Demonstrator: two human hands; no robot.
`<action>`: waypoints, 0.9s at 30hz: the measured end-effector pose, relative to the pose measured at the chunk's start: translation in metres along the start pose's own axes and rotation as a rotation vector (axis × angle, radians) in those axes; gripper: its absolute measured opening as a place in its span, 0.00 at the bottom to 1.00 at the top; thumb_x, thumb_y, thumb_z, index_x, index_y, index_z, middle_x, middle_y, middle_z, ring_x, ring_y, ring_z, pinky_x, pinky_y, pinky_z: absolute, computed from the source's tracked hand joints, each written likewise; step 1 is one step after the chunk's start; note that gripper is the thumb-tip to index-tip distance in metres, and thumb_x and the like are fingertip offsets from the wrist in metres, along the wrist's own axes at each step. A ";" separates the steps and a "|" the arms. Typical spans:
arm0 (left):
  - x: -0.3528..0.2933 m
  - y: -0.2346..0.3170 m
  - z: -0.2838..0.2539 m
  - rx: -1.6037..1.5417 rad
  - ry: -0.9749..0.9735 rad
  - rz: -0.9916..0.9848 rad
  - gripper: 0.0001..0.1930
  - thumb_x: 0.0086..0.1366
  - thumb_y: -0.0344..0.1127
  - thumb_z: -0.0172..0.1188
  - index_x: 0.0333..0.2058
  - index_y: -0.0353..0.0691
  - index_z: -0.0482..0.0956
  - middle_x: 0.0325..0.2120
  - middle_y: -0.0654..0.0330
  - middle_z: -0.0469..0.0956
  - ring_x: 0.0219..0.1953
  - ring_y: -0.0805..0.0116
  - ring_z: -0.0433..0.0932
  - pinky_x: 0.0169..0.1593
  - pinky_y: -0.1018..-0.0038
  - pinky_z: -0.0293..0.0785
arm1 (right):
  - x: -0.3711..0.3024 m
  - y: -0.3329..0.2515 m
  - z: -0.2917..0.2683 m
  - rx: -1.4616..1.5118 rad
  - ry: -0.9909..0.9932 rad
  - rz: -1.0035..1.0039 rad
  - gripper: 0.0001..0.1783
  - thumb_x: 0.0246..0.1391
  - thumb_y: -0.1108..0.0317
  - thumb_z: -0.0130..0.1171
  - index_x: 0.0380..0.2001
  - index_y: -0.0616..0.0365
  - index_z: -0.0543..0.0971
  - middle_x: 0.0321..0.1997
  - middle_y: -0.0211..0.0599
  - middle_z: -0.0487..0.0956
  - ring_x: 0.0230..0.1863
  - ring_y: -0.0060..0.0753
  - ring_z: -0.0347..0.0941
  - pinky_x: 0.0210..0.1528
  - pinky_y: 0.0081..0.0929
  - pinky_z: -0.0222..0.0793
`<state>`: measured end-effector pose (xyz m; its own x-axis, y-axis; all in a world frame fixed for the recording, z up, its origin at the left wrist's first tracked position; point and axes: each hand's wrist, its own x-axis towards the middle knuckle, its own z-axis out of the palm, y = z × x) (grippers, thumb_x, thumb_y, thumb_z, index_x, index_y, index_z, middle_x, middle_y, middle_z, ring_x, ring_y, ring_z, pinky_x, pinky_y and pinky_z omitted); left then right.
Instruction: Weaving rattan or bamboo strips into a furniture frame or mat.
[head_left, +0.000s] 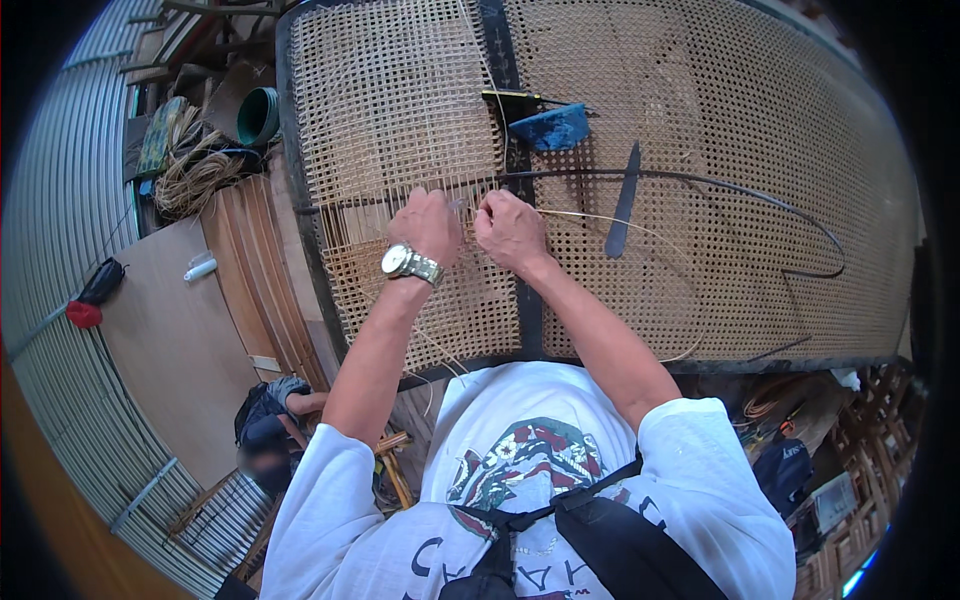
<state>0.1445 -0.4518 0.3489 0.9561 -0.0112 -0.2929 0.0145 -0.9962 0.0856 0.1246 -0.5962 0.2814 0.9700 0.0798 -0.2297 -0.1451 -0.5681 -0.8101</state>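
A framed panel of woven cane lies in front of me, crossed by a dark bar. My left hand, with a metal watch on the wrist, rests on the left section. Its fingers are curled down at the loose strands, their tips hidden. Close beside it, my right hand pinches a pale cane strand that loops away to the right. Just beyond both hands, a long dark strip runs across the weave and bends back at the right.
On the panel lie a flat dark blade-like tool, a blue object and a black-and-yellow tool. Left of it are coiled cane, a green bucket and boards. Another person is at lower left.
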 end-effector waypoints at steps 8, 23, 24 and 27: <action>0.004 -0.009 -0.006 -0.063 -0.080 -0.013 0.10 0.65 0.39 0.59 0.37 0.43 0.85 0.36 0.52 0.81 0.39 0.52 0.82 0.42 0.58 0.80 | 0.001 -0.002 0.000 -0.020 -0.009 0.008 0.10 0.56 0.62 0.55 0.32 0.58 0.79 0.37 0.45 0.81 0.39 0.53 0.79 0.44 0.47 0.76; 0.007 -0.023 -0.002 -0.131 -0.060 0.023 0.10 0.61 0.36 0.64 0.39 0.40 0.85 0.33 0.52 0.82 0.30 0.55 0.83 0.35 0.63 0.80 | 0.000 -0.001 0.004 -0.022 -0.008 0.018 0.11 0.59 0.61 0.55 0.34 0.57 0.79 0.39 0.44 0.80 0.40 0.54 0.79 0.46 0.47 0.75; 0.007 -0.019 -0.006 -0.131 -0.064 0.025 0.10 0.61 0.36 0.64 0.39 0.40 0.85 0.33 0.52 0.82 0.30 0.55 0.83 0.35 0.63 0.80 | 0.000 -0.002 0.004 -0.047 0.006 0.026 0.10 0.59 0.61 0.55 0.34 0.56 0.79 0.39 0.44 0.80 0.41 0.54 0.79 0.46 0.48 0.74; 0.006 -0.023 -0.002 -0.695 -0.209 -0.138 0.12 0.60 0.38 0.64 0.42 0.42 0.85 0.23 0.54 0.81 0.26 0.56 0.80 0.33 0.65 0.75 | 0.000 -0.005 0.002 -0.051 -0.021 0.018 0.09 0.60 0.62 0.55 0.35 0.56 0.79 0.40 0.44 0.80 0.41 0.54 0.78 0.46 0.48 0.74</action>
<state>0.1504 -0.4291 0.3466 0.8576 0.0245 -0.5138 0.3787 -0.7060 0.5985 0.1247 -0.5917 0.2849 0.9630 0.0860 -0.2553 -0.1516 -0.6104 -0.7775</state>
